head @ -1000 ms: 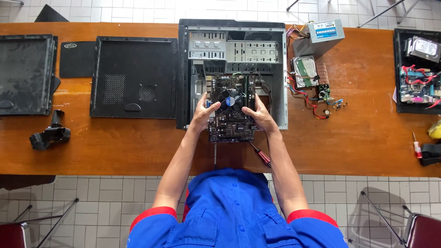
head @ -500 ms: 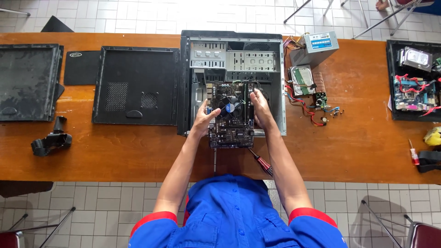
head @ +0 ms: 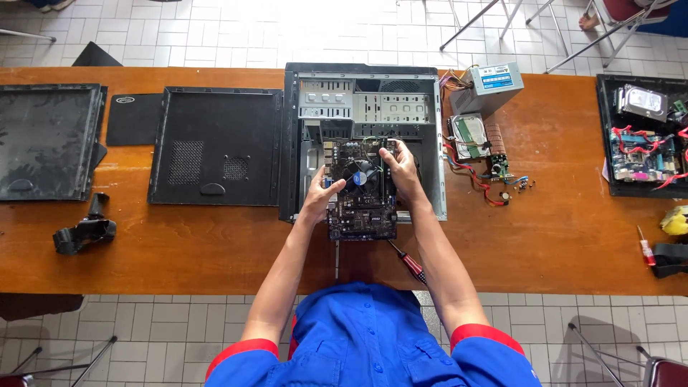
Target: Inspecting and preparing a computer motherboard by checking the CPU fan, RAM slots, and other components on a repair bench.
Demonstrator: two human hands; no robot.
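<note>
An open black computer case (head: 301,143) lies flat on a wooden table (head: 559,244). A dark motherboard (head: 362,211) with a round cooler fan sits partly inside it, its near edge sticking out over the case's front rim. My left hand (head: 317,198) grips the board's left edge. My right hand (head: 401,170) holds its right edge, fingers reaching toward the far corner. A red-handled screwdriver (head: 408,262) lies on the table just under my right forearm.
Two black side panels (head: 215,147) (head: 46,140) and a black mat lie to the left, with a black strap-like part (head: 82,231) near the front edge. A grey power supply (head: 491,84), a drive and loose wires sit right of the case. Another case with parts (head: 641,136) is at far right.
Both hands have pushed the motherboard farther into the case. My right hand has slid up along the board's right edge toward its far corner.
</note>
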